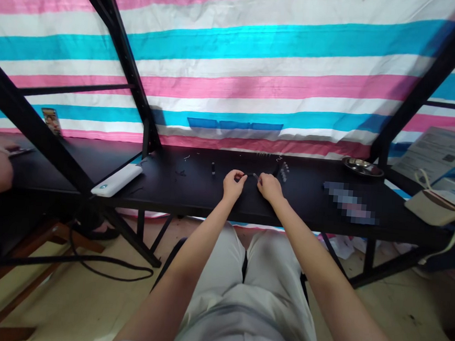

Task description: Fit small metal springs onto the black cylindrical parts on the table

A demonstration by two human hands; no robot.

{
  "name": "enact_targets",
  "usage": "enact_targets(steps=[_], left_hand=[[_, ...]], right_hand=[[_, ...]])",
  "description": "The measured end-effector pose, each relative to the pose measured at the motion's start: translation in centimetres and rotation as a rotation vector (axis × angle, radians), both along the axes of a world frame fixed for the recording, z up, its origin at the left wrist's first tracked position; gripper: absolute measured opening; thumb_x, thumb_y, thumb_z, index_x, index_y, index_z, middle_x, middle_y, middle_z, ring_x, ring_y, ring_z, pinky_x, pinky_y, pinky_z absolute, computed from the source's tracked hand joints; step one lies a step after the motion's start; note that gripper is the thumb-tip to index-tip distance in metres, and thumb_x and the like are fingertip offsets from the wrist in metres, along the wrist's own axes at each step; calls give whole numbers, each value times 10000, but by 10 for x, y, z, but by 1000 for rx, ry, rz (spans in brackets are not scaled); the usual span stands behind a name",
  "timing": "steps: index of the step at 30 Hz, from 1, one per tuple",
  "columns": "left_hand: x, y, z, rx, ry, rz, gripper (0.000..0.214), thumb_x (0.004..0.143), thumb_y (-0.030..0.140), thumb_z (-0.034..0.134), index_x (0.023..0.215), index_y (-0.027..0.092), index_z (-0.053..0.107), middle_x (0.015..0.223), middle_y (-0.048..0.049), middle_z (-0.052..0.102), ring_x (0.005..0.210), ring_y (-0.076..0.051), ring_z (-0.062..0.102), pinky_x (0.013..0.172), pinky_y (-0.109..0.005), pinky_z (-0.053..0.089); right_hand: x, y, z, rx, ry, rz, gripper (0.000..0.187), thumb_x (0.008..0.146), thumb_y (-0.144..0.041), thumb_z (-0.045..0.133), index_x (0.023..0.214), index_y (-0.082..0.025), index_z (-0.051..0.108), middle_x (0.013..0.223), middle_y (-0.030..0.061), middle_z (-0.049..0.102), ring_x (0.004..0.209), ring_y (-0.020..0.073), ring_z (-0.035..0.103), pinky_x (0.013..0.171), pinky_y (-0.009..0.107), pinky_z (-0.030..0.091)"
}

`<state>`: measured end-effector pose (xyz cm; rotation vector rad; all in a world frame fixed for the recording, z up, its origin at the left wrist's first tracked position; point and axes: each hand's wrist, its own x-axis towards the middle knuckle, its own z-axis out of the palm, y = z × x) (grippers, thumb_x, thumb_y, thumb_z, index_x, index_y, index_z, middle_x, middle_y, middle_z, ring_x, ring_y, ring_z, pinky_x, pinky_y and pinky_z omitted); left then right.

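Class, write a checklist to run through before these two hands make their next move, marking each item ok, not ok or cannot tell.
1. Both hands in view: ok; left hand and right hand are at the black table.
2. Right hand has a grip: ok; a small greyish piece shows at its fingertips.
3. Left hand's grip: cannot tell; the detail is too small.
4. Small dark cylinder apart from the hands: ok; it is left of the left hand.
5. Tabletop free of scraps: not ok; thin white scraps lie on it.
6. Metal dish beside the hands: not ok; it is well to their right.
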<state>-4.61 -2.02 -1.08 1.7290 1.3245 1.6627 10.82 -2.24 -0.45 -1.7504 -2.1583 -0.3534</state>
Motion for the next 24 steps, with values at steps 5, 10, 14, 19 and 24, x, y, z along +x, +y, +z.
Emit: enact_targets(steps=[5,10,14,19,24], left_hand=[[1,-4,4,3,-4,1,67,708,214,611,749,174,576,755,-8,601,682,-115,549,707,-249,447],[2,-5,3,26,-2,-7,74,714,222,609,757,170,577,754,-10,599,683,-113,546,707,-242,446],[2,-4,1,21,33,-9,86,725,237,604,778,172,588,771,-15,607,693,-116,548,708,-243,447],[1,-5,1,36,49,-38,123,760,251,574,837,172,627,818,-34,640,709,-123,559,723,-256,451],[1,-6,1,71,140,-103,128,770,237,563,832,181,659,839,-39,651,730,-130,561,741,-269,448]], right_hand=[[-2,-4,1,-3,-33,-13,133,862,-184,407,906,-141,525,897,108,612,845,193,528,675,264,334],[-2,-5,-1,24,-20,7,150,863,-179,394,910,-138,530,888,112,611,839,202,523,680,274,342],[-2,-6,-1,35,-10,14,144,852,-173,405,900,-137,536,878,122,611,828,211,520,668,284,346],[-2,-7,0,53,-36,11,143,845,-173,408,890,-133,537,872,130,610,817,211,515,665,289,343],[-3,-9,1,64,-49,40,116,821,-166,436,879,-140,533,864,117,610,823,212,511,661,288,328]])
